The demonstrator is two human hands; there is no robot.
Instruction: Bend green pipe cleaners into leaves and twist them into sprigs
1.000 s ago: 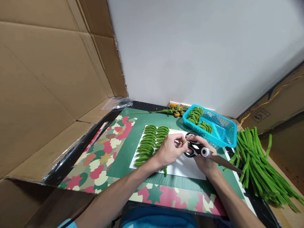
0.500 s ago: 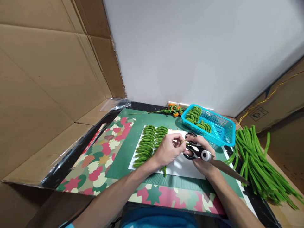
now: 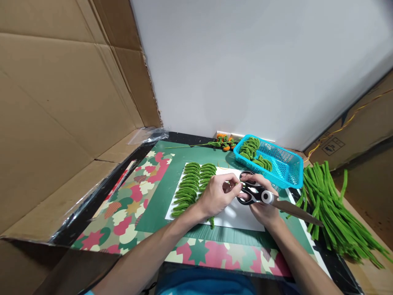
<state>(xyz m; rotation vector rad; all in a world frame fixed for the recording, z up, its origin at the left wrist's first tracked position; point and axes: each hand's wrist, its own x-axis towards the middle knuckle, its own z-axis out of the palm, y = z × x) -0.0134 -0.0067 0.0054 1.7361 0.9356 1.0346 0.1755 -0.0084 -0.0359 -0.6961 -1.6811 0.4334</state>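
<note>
My left hand [image 3: 218, 194] is closed in a pinch over the white sheet [image 3: 242, 217], its fingertips on a small green piece partly hidden by the fingers. My right hand [image 3: 263, 205] has its fingers in the loops of black-handled scissors [image 3: 256, 194], whose blades point right, away from the left hand. The fingertips of both hands nearly meet at the small piece. Two columns of curved green fuzzy pieces [image 3: 186, 188] lie on the left part of the sheet, the second partly behind my left hand. One green piece [image 3: 211, 222] hangs over the sheet's lower edge.
A blue basket [image 3: 288, 182] with green pieces stands behind my right hand. Orange flowers [image 3: 226, 146] on green stems lie at the back. Long green fuzzy stems [image 3: 334, 217] are heaped at the right, under the scissor tips. Cardboard [image 3: 61, 102] rises at the left.
The scissors have turned slightly, their tips a little higher over the heap of stems. Both hands stay close together in nearly the same place.
</note>
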